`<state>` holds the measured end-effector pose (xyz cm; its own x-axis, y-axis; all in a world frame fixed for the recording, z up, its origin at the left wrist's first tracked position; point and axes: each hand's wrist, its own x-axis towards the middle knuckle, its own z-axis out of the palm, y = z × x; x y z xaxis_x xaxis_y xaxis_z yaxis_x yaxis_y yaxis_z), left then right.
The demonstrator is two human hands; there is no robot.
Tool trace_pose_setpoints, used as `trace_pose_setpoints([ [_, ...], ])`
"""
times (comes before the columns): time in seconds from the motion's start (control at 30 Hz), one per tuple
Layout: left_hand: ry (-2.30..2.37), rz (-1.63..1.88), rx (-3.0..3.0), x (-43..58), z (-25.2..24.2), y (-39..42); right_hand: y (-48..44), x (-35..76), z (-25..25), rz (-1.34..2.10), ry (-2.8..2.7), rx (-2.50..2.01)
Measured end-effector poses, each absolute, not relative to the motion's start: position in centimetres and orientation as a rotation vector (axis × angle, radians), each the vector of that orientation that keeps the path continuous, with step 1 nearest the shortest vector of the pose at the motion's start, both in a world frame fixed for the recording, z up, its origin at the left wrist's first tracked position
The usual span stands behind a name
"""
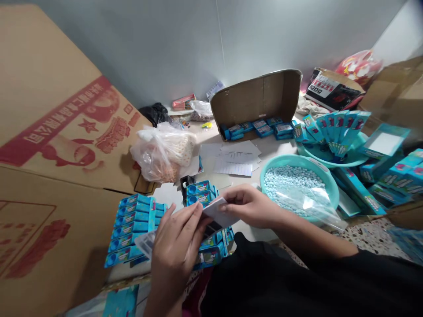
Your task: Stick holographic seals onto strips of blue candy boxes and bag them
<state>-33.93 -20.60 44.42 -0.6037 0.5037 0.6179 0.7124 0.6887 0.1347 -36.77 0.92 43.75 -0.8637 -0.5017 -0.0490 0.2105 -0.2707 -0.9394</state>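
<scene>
White cards (218, 213) are pinched in my right hand (249, 206), its thumb and fingers pressed together at their upper edge. My left hand (177, 240) reaches in from the lower left and is closed around the cards' left side; a pale printed sheet (145, 243) sticks out to its left. Below and beyond my hands lie blue printed packs in stacked rows, one group (130, 224) at the left and another (201, 190) in the middle, partly hidden by my hands.
Loose papers (236, 159) lie beyond my hands. A turquoise basin (333, 187) of pale blue candies stands at the right, before a second basin (361, 160) with blue packs. A cardboard box (261, 99) lies at the back, a large carton (49, 132) stands left, plastic bags (161, 152) beside it.
</scene>
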Motion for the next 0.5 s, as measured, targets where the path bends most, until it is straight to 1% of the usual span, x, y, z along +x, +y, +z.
trace_pose_setpoints([
  [0.27,-2.208,-0.446,-0.874,-33.3,43.0,-20.0,0.1,-36.5,43.1,-2.294,1.533,-0.169],
  [0.5,-2.195,-0.407,-0.887,-33.2,43.2,-19.8,-0.1,-36.7,42.9,-2.363,1.539,-0.046],
])
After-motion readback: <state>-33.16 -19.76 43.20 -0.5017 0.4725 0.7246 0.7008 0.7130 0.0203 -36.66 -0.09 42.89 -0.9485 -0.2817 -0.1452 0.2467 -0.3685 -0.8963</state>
